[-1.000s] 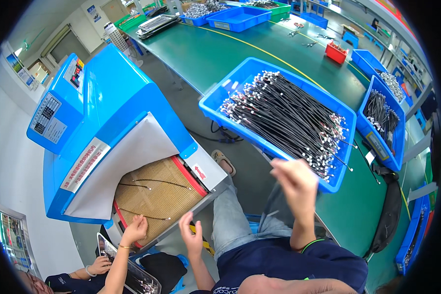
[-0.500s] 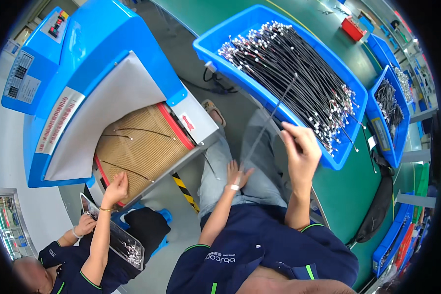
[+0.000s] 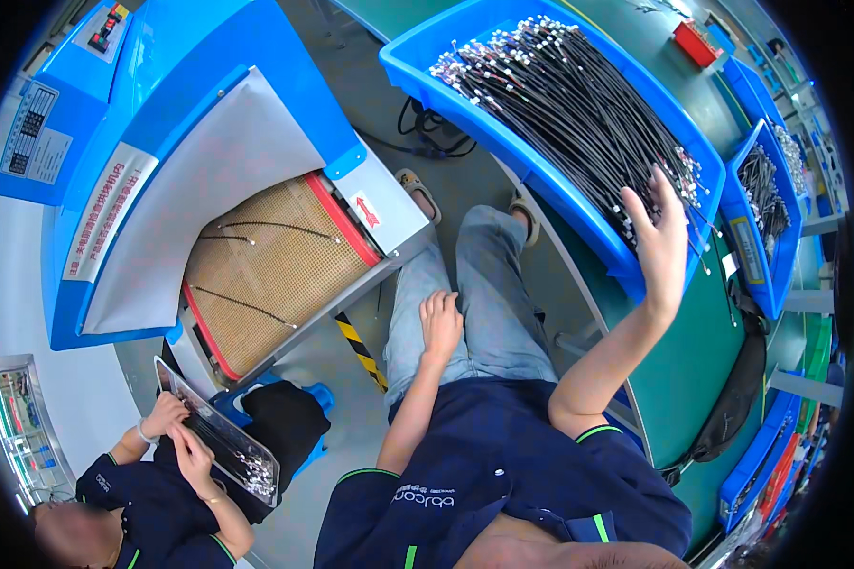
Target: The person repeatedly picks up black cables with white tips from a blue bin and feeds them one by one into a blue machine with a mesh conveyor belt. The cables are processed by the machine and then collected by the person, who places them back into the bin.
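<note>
My right hand (image 3: 661, 242) reaches over the right end of a large blue bin (image 3: 550, 242), its fingers apart and nothing in its grip. The bin holds a thick pile of black cables (image 3: 579, 104) with small white connectors at their ends. A few cable ends hang over the bin's right edge near my hand. On my thigh lies my left hand (image 3: 440, 327), palm down with its fingers stretched out, holding nothing.
At left, a blue machine (image 3: 256, 57) has a mesh conveyor belt (image 3: 266, 270) bearing several black cables. A co-worker's hands (image 3: 185, 436) are at a clear tray (image 3: 270, 474) of cables. More blue bins (image 3: 759, 218) stand along the green table (image 3: 674, 389).
My right hand has moved right over the bin and opened; the blurred cable beside it is no longer seen apart. My left hand lies flatter. The co-worker's hand left the belt for the tray.
</note>
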Demonstrator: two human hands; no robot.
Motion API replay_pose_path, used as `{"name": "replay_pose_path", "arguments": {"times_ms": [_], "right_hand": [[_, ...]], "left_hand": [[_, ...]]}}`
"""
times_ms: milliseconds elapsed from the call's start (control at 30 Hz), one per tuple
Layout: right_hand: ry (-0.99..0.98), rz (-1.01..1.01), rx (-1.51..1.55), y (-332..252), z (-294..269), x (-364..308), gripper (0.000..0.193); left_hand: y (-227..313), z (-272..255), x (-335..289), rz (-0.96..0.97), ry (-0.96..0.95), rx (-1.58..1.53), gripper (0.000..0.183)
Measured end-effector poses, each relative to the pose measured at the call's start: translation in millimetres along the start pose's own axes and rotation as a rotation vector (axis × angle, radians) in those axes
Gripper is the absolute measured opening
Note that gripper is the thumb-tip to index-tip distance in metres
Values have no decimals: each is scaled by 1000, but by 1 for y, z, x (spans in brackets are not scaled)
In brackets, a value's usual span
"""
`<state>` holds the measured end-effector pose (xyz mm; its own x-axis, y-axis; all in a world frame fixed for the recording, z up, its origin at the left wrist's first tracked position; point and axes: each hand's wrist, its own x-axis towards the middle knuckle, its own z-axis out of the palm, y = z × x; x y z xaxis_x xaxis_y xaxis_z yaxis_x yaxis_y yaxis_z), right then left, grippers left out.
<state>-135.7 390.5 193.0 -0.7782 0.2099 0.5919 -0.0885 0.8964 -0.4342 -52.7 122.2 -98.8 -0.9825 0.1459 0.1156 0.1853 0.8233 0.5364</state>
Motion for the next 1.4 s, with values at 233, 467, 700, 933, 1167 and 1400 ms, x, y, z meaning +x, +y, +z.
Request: {"name": "replay_pose_path", "arguments": {"times_ms": [233, 467, 700, 933, 1167, 1400], "right_hand": [[77, 509, 267, -38, -36, -6, 21], [206, 273, 353, -60, -16, -31, 13], [173, -160, 524, -81, 9, -48, 15], [-115, -450, 986, -112, 79, -85, 27], [-248, -204, 1044, -111, 178, -151, 18], [-943, 266, 749, -48, 226, -250, 14]], "left_hand": [[-1, -8, -1, -18, -114, -9, 39], [-7, -28, 6, -99, -224, 155, 61], [2, -59, -6, -313, -196, 13, 71], [-22, -47, -25, -242, -38, -76, 41], [-6, -71, -31, -432, 6, 126, 20], [-37, -91, -65, -738, -75, 96, 21]]}}
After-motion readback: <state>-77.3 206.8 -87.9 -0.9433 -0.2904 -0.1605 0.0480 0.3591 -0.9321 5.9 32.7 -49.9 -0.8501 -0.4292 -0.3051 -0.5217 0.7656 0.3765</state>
